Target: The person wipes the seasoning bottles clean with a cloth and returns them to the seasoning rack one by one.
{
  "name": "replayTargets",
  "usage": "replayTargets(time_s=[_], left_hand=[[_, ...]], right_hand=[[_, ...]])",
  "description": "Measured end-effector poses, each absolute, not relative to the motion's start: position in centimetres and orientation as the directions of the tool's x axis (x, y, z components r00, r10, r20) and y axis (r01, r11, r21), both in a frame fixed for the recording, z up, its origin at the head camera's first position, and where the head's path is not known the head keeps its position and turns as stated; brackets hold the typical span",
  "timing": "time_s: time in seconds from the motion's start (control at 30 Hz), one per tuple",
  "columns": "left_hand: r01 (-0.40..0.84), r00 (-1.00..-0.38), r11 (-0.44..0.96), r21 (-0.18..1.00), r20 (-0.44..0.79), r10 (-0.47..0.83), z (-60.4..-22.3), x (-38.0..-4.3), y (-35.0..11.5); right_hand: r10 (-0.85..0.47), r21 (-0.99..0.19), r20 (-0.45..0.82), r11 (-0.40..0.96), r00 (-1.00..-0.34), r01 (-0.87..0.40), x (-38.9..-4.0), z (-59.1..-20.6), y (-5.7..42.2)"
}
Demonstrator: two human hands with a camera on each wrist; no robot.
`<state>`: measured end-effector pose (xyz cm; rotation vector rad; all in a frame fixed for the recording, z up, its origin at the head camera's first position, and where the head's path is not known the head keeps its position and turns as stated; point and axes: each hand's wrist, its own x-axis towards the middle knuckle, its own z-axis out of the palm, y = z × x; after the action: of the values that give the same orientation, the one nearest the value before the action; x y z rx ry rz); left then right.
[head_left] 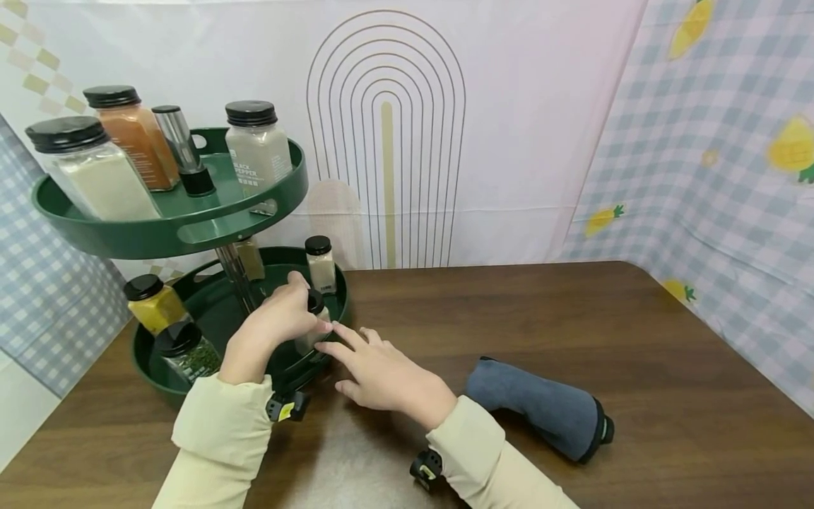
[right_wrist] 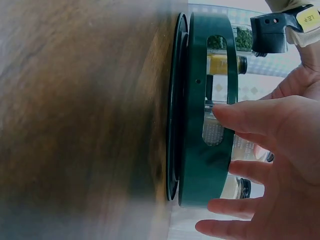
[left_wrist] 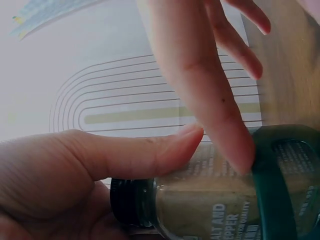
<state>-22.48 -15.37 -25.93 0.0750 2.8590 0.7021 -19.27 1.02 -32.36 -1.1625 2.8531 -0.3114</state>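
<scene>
On the lower tier (head_left: 145, 357) of a green two-tier tray stands a clear spice jar (left_wrist: 205, 205) with a black lid, its label partly reading "salt and pepper". My left hand (head_left: 280, 318) grips it near the lid, thumb along its side. My right hand (head_left: 388, 371) reaches in from the right with fingers spread. In the left wrist view, one right fingertip lies on the jar beside the green rim (left_wrist: 272, 195). In the right wrist view, the right thumb is at the slot in the tray wall (right_wrist: 207, 175). Much of the jar is hidden in the head view.
Yellow (head_left: 159, 311), green-herb (head_left: 193, 357) and pale (head_left: 323, 272) jars stand around the lower tier. The upper tier (head_left: 140, 244) overhangs it, bearing several large jars and a metal cylinder (head_left: 181, 145). A blue-grey fabric bundle (head_left: 540, 406) lies on the wooden table to the right.
</scene>
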Motion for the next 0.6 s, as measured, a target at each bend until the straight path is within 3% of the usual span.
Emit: replayTargets(time_s=[0.37,0.6], left_hand=[[-0.034,-0.976,0.847,0.530,-0.202,0.087,-26.3,-22.8,-15.1],[0.086,-0.981,0.826,0.558,-0.096,0.167,-26.2,-22.6,-14.8]], right_hand=[[-0.698,-0.296,0.015,0.681,-0.716,-0.670,-20.0,-32.6,1.6],[-0.643,-0.341,-0.042,0.729,-0.765,-0.594,-20.1,-32.1,2.5]])
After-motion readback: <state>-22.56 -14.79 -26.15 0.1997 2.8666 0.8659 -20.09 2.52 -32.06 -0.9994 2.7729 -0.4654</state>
